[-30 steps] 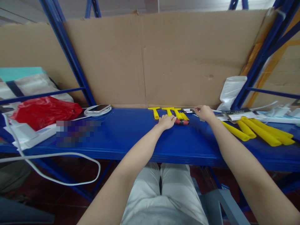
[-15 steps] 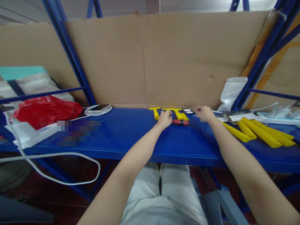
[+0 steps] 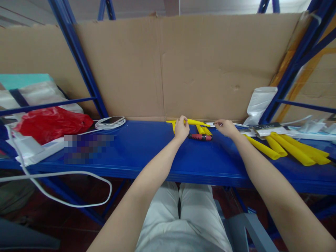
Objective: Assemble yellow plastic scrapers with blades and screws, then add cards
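My left hand (image 3: 182, 129) is closed on a yellow T-shaped tool (image 3: 197, 122), whose tapered end points right. More yellow T-shaped pieces (image 3: 201, 130) lie on the blue bench just behind and below it. In front of them rests a short red and black tool handle (image 3: 201, 137), close to my left hand. My right hand (image 3: 226, 128) pinches a small dark item (image 3: 218, 124) near the tip of the held tool, apart from it by a narrow gap. The item is too small to name.
Several yellow tapered sleeves (image 3: 294, 148) and black-and-white packages (image 3: 267, 128) lie at the right. A white plastic bag (image 3: 260, 105) leans by the right post. At left are a phone (image 3: 113, 120) on a coiled cable, a red bag (image 3: 54, 122) and a power strip (image 3: 44, 152).
My left hand has lifted a yellow T-shaped tool from the bench and turned its end rightward. My right hand has shifted slightly left, its fingers pinching a small dark item.
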Tool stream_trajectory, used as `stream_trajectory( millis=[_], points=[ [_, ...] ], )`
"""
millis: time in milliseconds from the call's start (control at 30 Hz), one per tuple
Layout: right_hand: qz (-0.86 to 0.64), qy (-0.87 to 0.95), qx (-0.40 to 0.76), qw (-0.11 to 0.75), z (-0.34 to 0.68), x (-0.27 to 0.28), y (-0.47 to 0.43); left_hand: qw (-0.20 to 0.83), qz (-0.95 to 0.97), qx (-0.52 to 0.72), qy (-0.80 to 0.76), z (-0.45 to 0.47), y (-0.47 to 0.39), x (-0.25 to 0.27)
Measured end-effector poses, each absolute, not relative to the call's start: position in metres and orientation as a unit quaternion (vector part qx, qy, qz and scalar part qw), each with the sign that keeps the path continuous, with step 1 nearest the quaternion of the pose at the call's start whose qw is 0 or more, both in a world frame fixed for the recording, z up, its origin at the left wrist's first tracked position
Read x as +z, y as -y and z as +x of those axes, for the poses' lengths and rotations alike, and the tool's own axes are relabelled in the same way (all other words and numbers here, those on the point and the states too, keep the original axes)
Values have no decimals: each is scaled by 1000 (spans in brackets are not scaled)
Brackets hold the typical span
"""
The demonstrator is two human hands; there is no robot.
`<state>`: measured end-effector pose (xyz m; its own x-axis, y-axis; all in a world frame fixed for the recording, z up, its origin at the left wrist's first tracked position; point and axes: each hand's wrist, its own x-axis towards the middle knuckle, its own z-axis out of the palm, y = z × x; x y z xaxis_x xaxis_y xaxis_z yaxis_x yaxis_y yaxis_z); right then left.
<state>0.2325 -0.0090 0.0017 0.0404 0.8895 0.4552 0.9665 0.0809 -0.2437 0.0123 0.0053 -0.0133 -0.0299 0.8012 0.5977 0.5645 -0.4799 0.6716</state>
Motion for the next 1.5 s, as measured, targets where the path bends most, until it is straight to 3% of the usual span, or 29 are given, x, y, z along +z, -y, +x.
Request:
stream_trajectory(
  millis=[367, 567, 700, 967, 1500],
  points=[
    [-675, 673, -7, 302, 226, 3, 11, 119, 706, 569, -404, 18, -6, -8],
    [-677, 609, 95, 403, 223, -5, 6, 110, 744, 528, -394, 18, 0, -8],
    [-673, 589, 101, 435, 220, -7, 4, 107, 800, 462, -368, 20, 3, -14],
    [-629, 668, -5, 399, 214, -4, 6, 32, 854, 301, -424, 20, 8, -18],
    [-474, 797, -16, 374, 187, -18, -3, -20, 832, 267, -486, 14, 7, -13]
  ],
)
